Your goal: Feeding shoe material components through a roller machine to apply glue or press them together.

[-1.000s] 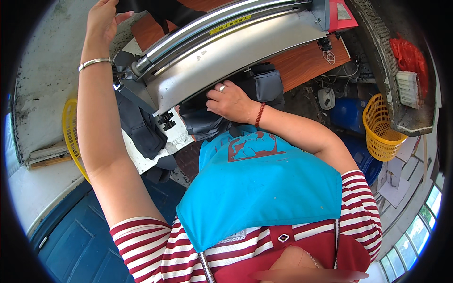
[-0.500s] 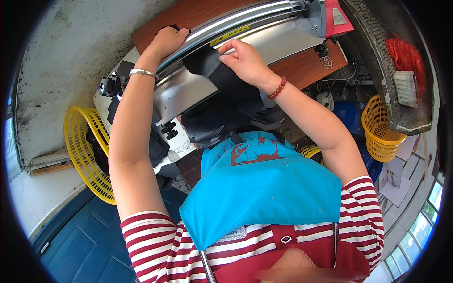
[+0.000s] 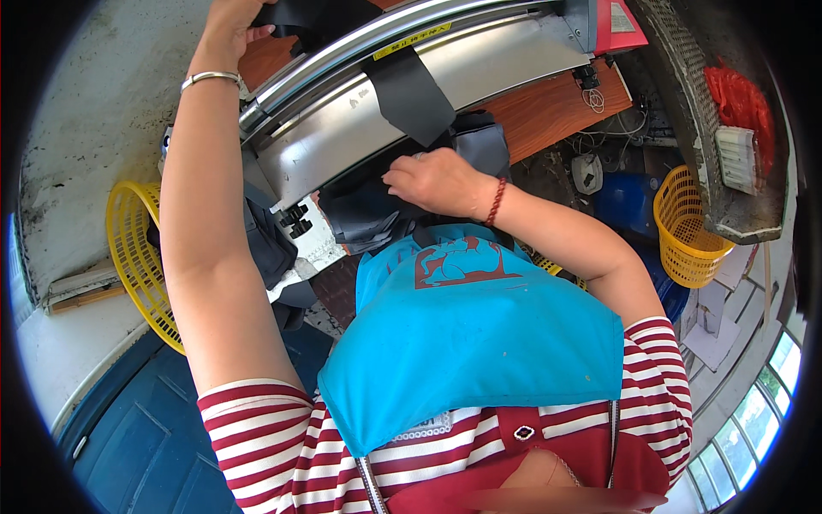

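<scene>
Dark-lettered yellow label (image 3: 412, 41) on metal machine (image 3: 334, 133); pale label (image 3: 622, 17), unreadable, on red cover (image 3: 611, 44).

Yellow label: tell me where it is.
In the head view, the yellow label is at top centre, on the machine just below its silver bar, above the dark piece.

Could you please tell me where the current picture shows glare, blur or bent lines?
Head view: bright glare along the metal bar; the windows at lower right look very bright; the dark pieces by the right hand nearly merge in tone; a blurred reddish smear crosses the bottom; the fisheye bends the bar.
</scene>
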`<move>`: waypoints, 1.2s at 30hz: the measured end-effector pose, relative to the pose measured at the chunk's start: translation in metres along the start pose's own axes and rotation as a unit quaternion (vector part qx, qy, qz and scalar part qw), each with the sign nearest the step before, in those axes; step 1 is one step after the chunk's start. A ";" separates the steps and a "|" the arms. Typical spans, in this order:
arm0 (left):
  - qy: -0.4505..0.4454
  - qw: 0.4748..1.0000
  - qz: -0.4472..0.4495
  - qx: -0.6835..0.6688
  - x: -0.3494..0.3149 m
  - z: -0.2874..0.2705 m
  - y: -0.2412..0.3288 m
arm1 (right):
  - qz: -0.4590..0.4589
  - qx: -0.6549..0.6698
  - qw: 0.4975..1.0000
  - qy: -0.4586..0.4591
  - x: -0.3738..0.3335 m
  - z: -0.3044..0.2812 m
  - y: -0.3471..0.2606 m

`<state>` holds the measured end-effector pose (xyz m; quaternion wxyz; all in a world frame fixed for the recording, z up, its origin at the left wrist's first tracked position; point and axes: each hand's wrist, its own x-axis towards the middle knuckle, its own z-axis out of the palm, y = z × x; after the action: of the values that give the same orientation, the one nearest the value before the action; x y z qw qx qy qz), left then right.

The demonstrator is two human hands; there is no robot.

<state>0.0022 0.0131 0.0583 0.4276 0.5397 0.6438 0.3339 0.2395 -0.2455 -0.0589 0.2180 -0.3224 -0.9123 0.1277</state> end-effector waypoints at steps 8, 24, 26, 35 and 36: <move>-0.005 0.994 0.010 -0.104 0.004 -0.078 0.033 | -0.001 -0.124 0.992 0.027 0.008 0.066 -0.007; -0.077 0.892 0.297 0.331 -0.038 0.015 -0.035 | 0.395 0.436 0.806 0.067 0.029 -0.072 0.016; -0.189 0.920 0.127 0.319 -0.033 0.024 -0.046 | 0.419 0.436 0.794 0.065 0.044 -0.064 0.029; -0.203 0.944 -0.066 0.251 -0.014 0.034 -0.052 | 0.307 0.004 0.945 0.116 0.034 -0.065 0.043; -0.122 0.970 -0.054 0.205 -0.010 0.033 -0.052 | 0.325 0.012 0.941 0.091 0.028 -0.064 0.037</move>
<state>0.0112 -0.0081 0.0003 0.4008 0.6166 0.6698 0.1031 0.2709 -0.1933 -0.0083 0.2504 -0.6087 -0.7327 0.1729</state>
